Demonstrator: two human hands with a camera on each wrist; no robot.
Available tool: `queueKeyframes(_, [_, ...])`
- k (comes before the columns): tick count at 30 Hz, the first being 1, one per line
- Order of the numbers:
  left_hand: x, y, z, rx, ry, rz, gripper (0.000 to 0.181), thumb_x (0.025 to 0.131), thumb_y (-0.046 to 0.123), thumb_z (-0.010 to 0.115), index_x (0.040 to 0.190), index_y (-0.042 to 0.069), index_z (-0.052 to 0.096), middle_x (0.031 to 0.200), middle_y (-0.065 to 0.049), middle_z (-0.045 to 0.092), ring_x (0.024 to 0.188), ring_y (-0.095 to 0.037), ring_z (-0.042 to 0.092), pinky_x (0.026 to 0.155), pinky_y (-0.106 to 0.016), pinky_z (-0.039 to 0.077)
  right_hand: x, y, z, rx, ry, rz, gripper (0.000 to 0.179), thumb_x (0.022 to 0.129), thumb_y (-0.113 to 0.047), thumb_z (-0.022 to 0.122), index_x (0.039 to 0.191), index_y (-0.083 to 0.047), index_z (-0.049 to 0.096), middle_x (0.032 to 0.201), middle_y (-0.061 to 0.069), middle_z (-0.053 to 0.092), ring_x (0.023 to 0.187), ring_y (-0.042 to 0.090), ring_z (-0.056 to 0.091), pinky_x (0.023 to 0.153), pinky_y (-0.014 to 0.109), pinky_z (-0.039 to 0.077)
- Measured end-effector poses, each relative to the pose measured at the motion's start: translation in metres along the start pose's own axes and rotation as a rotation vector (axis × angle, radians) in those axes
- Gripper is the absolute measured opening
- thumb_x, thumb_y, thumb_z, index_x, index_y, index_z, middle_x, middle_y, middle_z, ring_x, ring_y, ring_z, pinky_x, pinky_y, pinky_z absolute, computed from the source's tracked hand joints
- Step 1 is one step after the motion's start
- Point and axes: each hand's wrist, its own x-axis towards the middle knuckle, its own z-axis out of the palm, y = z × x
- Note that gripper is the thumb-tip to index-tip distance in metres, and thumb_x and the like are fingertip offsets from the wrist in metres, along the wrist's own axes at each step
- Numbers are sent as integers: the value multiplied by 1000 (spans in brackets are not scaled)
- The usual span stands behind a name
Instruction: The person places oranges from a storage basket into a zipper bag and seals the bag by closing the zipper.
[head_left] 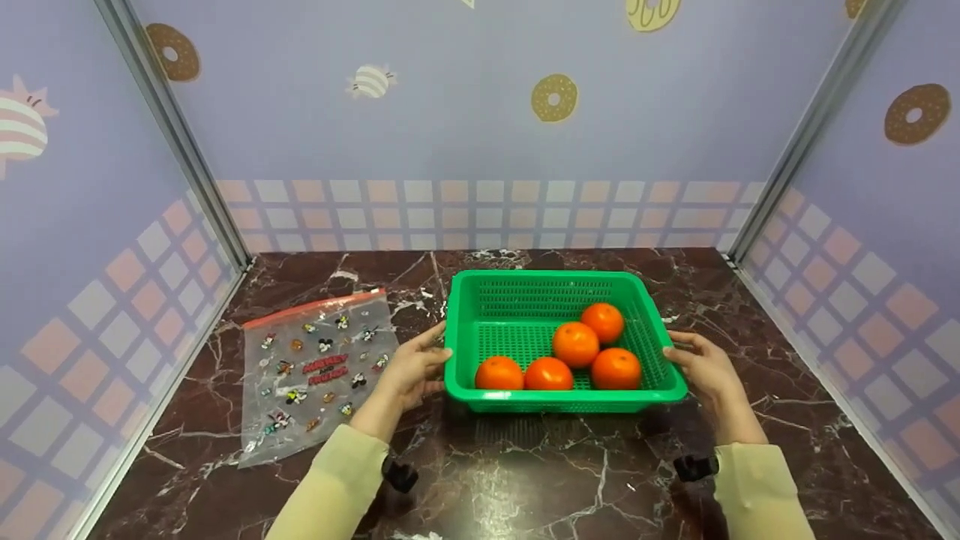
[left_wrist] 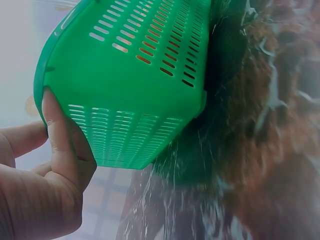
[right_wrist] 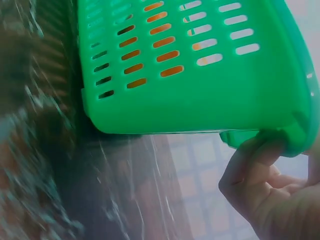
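Note:
A green slotted plastic basket (head_left: 517,334) is between my two hands, over the dark marbled table. Several oranges (head_left: 576,345) lie inside it, grouped toward its front and right. My left hand (head_left: 409,373) grips the rim at the left side; in the left wrist view the fingers (left_wrist: 61,135) curl up under the basket's lip. At the opposite side my right hand (head_left: 705,365) pinches the rim, with bent fingers (right_wrist: 250,167) beneath the lip in the right wrist view. Whether the basket's base touches the table is hard to tell.
Left of the basket a clear zip bag (head_left: 319,375) with a red seal and cartoon prints lies flat on the marbled table (head_left: 525,480). Patterned lilac walls (head_left: 465,135) enclose the table at the back and both sides.

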Motion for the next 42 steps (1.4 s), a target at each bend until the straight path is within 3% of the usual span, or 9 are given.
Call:
queueKeyframes(5, [-15,0,-17,18,-18,-4,68,101,4,57,163,15,30,112,-12,67,90,-16,72,63,-30,60,-5,1,14,42,-22,-17,62,103,-20,63,155,3,36,118,2,58,85,5,70,75,26,59])
queueKeyframes(12, [-28,1,-32,-7,-23,1,68,103,5,55,164,13,26,106,-5,66,88,-14,72,68,-32,60,-14,-1,30,98,-47,-30,61,104,-20,61,154,3,35,114,3,56,85,7,71,75,27,60])
queueKeyframes(16, [-30,2,-31,-11,-27,-2,67,104,6,54,164,14,25,105,-4,64,90,-13,72,70,-32,61,-16,-1,33,102,-24,-32,59,104,-20,61,153,3,37,114,2,55,84,6,69,75,26,59])
queueKeyframes(27, [-31,3,-24,40,50,-13,64,104,5,53,163,16,30,102,-5,64,87,-15,71,63,-31,61,-17,3,35,161,-12,-26,59,104,-18,61,154,3,37,116,-1,57,86,4,68,76,25,59])
queueKeyframes(35, [-32,6,-26,72,8,-2,67,104,7,56,164,14,28,107,-7,65,87,-14,70,63,-31,61,-18,3,33,163,10,-33,59,104,-18,61,154,3,38,114,-1,57,86,6,68,75,25,59])
queueKeyframes(39, [-29,7,-33,133,31,36,68,106,12,55,164,7,21,120,-20,65,97,-24,71,74,-39,63,-17,3,34,156,10,-38,60,104,-20,61,154,2,38,116,0,57,87,6,69,75,25,60])
queueKeyframes(40, [-28,8,-35,175,54,49,67,107,15,54,163,4,20,125,-26,63,102,-32,70,79,-44,63,-17,4,35,152,9,-38,60,104,-21,62,154,1,38,117,1,57,87,6,69,75,25,60])
queueKeyframes(42, [-23,10,-42,359,146,93,65,108,21,51,161,-2,20,133,-37,58,113,-44,66,92,-52,59,-16,4,35,147,8,-40,60,104,-22,61,154,1,39,118,1,57,87,5,69,75,26,60])
